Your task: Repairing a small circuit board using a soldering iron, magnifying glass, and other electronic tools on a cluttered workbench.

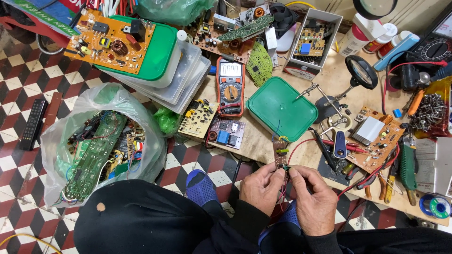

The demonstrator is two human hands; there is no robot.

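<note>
Item: narrow brown circuit strip [281, 156], upright, pinched at its lower end by left hand [262, 187] and right hand [314, 203] fingertips. Location: workbench edge, just below green square plastic lid [281, 109]; red-cased multimeter [230, 86] lies further left.

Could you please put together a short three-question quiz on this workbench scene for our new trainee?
1. True or false: the left hand and the right hand both grip the small narrow circuit board.
2. Which thing lies just left of the green lid? A) the solder spool B) the multimeter with the orange dial C) the black remote control
3. What does the clear plastic bag on the floor hold?

Key: 1. True. 2. B. 3. A heap of used circuit boards, a long green one among them.
</note>
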